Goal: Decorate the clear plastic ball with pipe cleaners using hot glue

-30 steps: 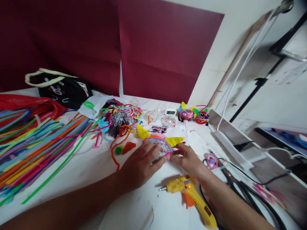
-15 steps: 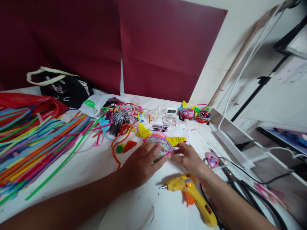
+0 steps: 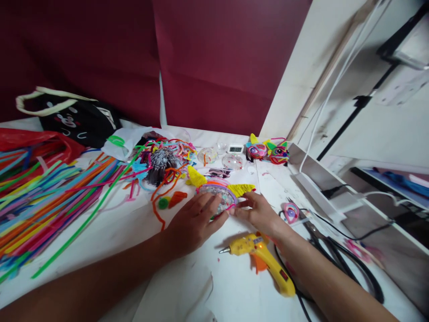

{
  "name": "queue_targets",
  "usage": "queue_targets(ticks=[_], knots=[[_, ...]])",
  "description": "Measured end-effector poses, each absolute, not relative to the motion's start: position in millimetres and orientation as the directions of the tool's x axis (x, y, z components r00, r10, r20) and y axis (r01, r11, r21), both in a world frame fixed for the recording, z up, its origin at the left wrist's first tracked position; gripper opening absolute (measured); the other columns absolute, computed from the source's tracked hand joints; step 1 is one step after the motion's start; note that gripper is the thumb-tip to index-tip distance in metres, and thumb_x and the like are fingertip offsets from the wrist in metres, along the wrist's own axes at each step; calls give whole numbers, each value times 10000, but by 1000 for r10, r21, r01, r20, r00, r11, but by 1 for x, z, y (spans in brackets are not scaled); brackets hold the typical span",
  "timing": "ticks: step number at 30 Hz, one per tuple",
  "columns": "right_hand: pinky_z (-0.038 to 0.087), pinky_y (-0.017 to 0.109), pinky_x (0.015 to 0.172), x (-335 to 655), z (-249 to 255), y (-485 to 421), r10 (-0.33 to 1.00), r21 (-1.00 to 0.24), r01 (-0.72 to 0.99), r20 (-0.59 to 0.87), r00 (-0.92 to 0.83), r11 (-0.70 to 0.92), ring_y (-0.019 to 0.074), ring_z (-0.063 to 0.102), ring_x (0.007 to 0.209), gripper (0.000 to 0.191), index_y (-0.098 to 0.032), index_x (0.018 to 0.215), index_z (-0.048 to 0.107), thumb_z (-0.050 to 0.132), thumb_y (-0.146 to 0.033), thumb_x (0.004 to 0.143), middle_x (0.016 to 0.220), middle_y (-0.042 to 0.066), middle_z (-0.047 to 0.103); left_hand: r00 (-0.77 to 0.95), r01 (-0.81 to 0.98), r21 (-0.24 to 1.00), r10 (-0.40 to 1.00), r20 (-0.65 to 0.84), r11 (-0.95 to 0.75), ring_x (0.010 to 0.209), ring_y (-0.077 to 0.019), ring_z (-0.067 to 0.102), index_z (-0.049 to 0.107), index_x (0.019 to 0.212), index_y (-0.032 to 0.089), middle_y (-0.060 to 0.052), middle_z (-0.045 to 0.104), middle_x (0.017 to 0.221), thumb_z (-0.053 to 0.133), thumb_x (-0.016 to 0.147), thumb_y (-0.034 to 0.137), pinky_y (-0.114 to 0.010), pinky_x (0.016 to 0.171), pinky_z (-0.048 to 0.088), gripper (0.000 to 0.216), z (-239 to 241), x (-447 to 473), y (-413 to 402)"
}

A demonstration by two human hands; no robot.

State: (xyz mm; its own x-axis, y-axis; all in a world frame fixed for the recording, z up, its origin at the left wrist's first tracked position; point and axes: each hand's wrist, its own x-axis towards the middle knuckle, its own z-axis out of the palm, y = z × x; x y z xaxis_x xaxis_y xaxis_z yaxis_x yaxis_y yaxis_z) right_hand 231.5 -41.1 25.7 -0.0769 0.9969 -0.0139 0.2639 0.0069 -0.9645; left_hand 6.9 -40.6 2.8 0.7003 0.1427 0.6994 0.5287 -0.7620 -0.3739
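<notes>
Left hand (image 3: 193,221) clamps a round, purple-rimmed, fuzzy yellow-eared piece (image 3: 226,202), eleven o'clock from the yellow plastic glue gun (image 3: 264,258); right hand (image 3: 260,215) touches the piece at four o'clock, its pinch impossible to tell.

Purple-rimmed craft piece (image 3: 225,201) with yellow ears (image 3: 241,190)

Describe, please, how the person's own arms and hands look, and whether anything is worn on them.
The left hand and right hand are bare, without gloves; no ring, watch or bracelet shows. The left forearm and right forearm are bare too, with no sleeve in view.
</notes>
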Motion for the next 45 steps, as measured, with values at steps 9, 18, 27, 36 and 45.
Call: queue_targets(ticks=[9,18,27,36,45], knots=[[539,386,835,233,27,-40,993,-958,286,-4,-115,29,229,654,879,513,-180,1001,663,829,-441,592,1069,86,698,709,525,-387,138,691,-758,1234,-296,547,693,1179,202,-156,596,1272,697,852,175,-468,1043,496,328,2,7,-38],[549,362,821,234,34,-42,990,-955,297,-25,-138,17,229,651,910,490,-182,976,650,825,-432,592,1085,94,678,705,528,-373,149,694,-763,1233,-320,540,684,1184,211,-163,565,1301,712,842,177,-466,997,536,345,1,7,-39],[548,374,824,236,37,-44,988,-953,302,-51,-146,-5,245,643,947,507,-190,951,599,826,-452,582,1050,86,653,723,531,-400,154,673,-747,1231,-337,539,646,1218,196,-191,548,1329,690,852,211,-484,996,540,369,5,6,-40],[530,326,708,240,45,-48,995,-950,311,-55,-88,-25,208,633,879,537,-186,944,626,856,-469,548,1092,78,634,715,528,-383,154,682,-758,1235,-345,542,595,1241,187,-191,562,1323,661,857,169,-495,974,555,390,6,5,-41],[512,322,701,243,50,-48,993,-943,330,-76,-87,-43,193,637,846,515,-190,867,594,867,-464,528,1075,70,644,702,543,-378,158,694,-750,1246,-318,535,594,1227,205,-173,585,1320,666,844,147,-470,988,529,394,6,4,-41]])
